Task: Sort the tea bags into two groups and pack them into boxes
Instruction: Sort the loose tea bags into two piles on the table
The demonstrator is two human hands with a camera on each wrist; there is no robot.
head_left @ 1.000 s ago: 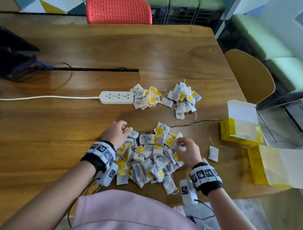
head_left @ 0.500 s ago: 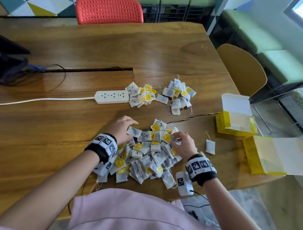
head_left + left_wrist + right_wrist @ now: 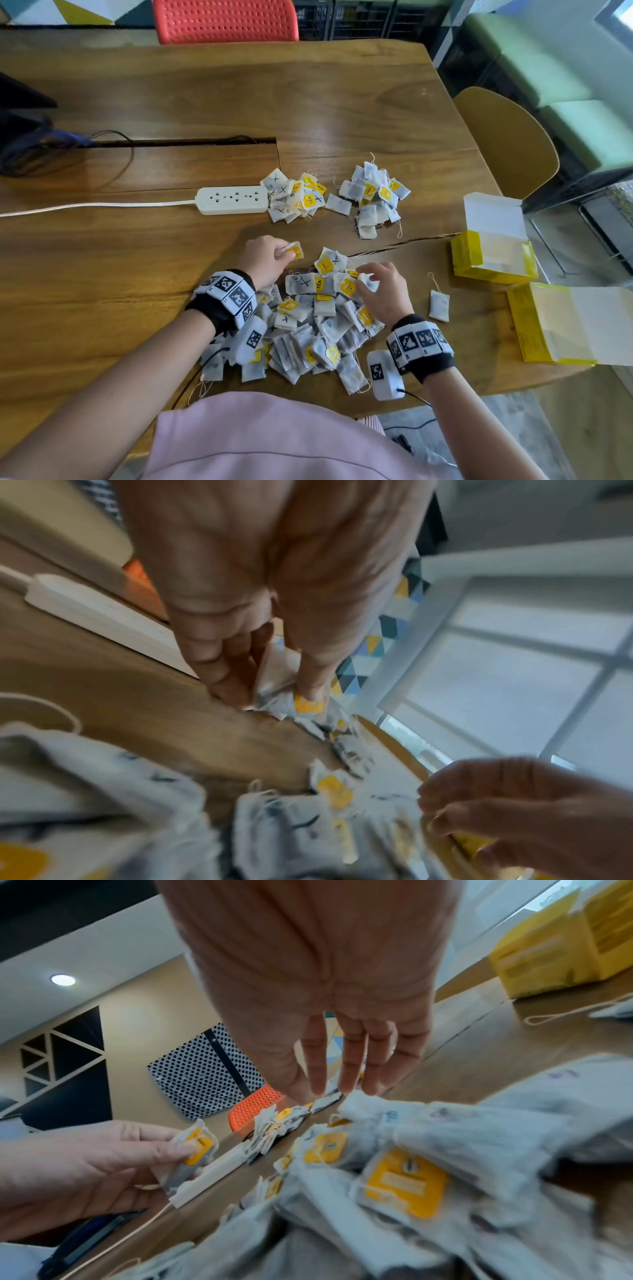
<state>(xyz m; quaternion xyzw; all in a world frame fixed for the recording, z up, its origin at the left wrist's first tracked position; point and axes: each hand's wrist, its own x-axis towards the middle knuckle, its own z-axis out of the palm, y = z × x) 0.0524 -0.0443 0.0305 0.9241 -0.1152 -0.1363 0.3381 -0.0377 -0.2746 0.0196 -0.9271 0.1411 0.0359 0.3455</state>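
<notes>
1. Your left hand (image 3: 263, 257) covers most of the tea bag (image 3: 294, 249) it pinches; any mark is hidden.
2. The big heap (image 3: 308, 329) runs under both your wrists.
3. The nearer yellow box (image 3: 534, 325) is cut off at the head view's right edge.
4. Your left wrist view is blurred throughout.

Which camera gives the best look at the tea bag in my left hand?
The right wrist view: the tea bag and its yellow tag show plainly in the left hand. In the head view it is small; in the left wrist view, blurred and half-covered by fingers.
</notes>
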